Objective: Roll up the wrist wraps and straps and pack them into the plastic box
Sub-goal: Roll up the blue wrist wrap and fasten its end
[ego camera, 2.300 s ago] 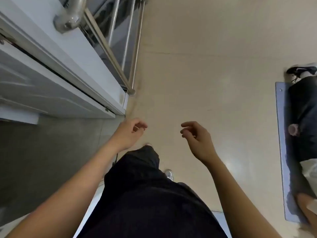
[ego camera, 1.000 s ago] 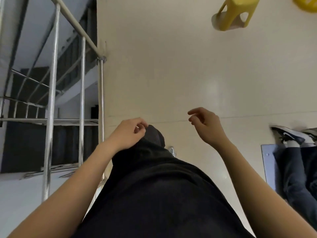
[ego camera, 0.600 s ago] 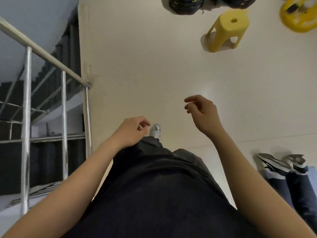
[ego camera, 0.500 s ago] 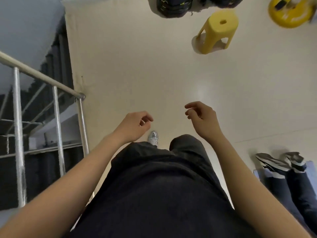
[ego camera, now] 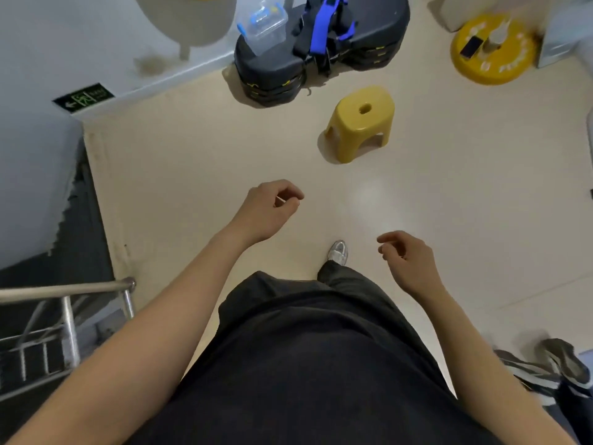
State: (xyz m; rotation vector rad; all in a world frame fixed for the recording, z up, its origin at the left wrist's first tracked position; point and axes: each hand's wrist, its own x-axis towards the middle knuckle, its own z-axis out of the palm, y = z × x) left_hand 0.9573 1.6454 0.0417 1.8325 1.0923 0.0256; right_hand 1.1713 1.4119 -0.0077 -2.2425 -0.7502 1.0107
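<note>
A clear plastic box (ego camera: 263, 27) with a blue-latched lid stands on a stack of black platforms (ego camera: 276, 69) at the far side of the floor. Beside it, to the right on the same stack, lies a loose heap of black and blue wraps and straps (ego camera: 322, 30). My left hand (ego camera: 268, 208) and my right hand (ego camera: 406, 261) hang in front of me over the floor, far short of the stack. Both have loosely curled fingers and hold nothing.
A yellow stool (ego camera: 361, 122) stands on the beige floor between me and the stack. A yellow weight plate (ego camera: 494, 49) with a phone and a bottle on it lies far right. A metal stair railing (ego camera: 67, 313) is at my left. Another person's shoes (ego camera: 545, 367) are at lower right.
The view has swung from the stairs and door toward the room; the stool, the black stack, the box and the straps have come into sight. Both hands stay loosely curled with nothing in them.
</note>
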